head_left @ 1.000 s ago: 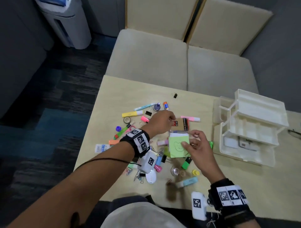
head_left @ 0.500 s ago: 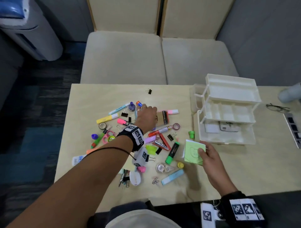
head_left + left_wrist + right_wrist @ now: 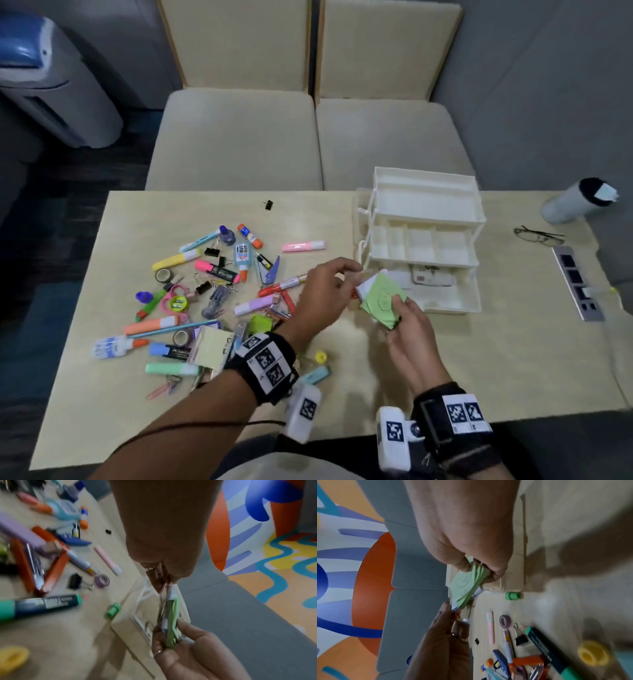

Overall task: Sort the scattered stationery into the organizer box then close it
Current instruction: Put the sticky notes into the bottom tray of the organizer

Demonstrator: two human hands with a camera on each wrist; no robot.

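Observation:
My right hand (image 3: 394,310) grips a green sticky-note pad (image 3: 383,296) by its near edge, just in front of the open white tiered organizer box (image 3: 428,178). In the wrist views the green pad (image 3: 173,622) (image 3: 465,585) shows a white layer underneath. My left hand (image 3: 349,277) pinches a small brown pack with an orange-red edge (image 3: 368,274) against the pad's far corner. Markers, glue bottles, tape rolls and binder clips lie scattered (image 3: 219,284) on the table's left half. The box's bottom tray holds white flat items (image 3: 431,277).
Beige table (image 3: 479,359) with a pale couch (image 3: 308,144) behind it. Glasses (image 3: 537,234), a grey tumbler (image 3: 575,202) and a socket panel (image 3: 579,284) sit at the right. A lone black binder clip (image 3: 268,205) lies far back; a green cap (image 3: 513,595) is beside the box.
My left hand left the pile and came right with the brown pack, up to the pad. My right hand carried the green pad up and right, toward the box.

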